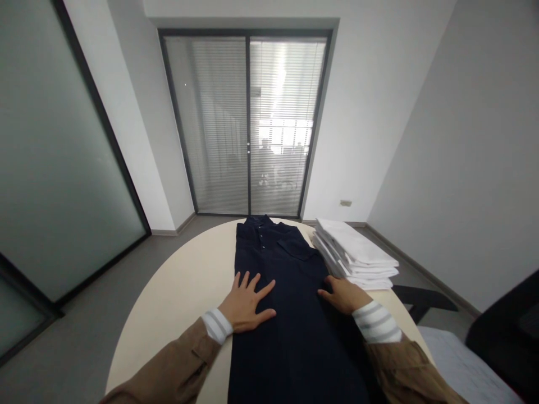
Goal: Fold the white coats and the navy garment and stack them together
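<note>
A dark navy buttoned shirt (286, 292) lies lengthwise on a round cream table (181, 286), collar at the far end, sides folded in. My left hand (246, 303) rests flat on the shirt's left edge with fingers spread, open. My right hand (343, 294) lies on the shirt's right edge, fingers pointing left and partly curled under; it holds nothing that I can see. Both arms wear brown sleeves with striped cuffs.
A stack of folded white garments (357, 255) sits at the table's right side, just beyond my right hand. A dark chair (505, 325) stands at the right. Glass doors with blinds (248, 123) are behind the table.
</note>
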A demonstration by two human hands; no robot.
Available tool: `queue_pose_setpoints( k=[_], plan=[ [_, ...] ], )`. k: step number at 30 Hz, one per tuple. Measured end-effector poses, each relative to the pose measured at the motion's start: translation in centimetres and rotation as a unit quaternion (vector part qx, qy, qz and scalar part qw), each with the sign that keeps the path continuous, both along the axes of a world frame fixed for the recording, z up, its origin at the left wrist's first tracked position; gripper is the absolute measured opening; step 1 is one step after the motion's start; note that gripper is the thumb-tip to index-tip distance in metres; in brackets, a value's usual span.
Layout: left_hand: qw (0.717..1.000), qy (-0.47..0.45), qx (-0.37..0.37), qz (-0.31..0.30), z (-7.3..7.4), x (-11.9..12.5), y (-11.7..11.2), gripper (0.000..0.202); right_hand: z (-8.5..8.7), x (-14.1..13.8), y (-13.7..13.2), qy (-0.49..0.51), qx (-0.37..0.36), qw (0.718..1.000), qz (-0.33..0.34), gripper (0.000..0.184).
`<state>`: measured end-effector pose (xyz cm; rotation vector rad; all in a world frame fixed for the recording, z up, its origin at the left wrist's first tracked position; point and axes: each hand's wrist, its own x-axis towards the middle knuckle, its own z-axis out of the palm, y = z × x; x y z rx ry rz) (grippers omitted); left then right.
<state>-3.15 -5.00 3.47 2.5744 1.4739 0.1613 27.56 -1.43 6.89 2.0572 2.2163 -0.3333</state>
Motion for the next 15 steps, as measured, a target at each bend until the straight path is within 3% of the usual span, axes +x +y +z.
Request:
queue_pose_setpoints(
  k=[5, 10, 15],
  plan=[
    [1.000, -0.020, 0.015, 0.015, -1.1, 1.3, -0.6, 0.071, -0.4, 0.4, 0.5, 0.038, 0.021, 0.999, -0.009, 0.042],
    [0.996, -0.013, 0.008, -0.093, -1.4, 1.3, -0.4, 0.061, -1.4, -0.3, 0.8, 0.051, 0.047, 0.997, -0.024, 0.040],
    [0.994, -0.005, -0.038, -0.098, -0.7, 1.1, -0.1, 0.060, -2.3, -0.3, 1.4, 0.088, 0.064, 0.994, 0.003, 0.049]
  ],
)
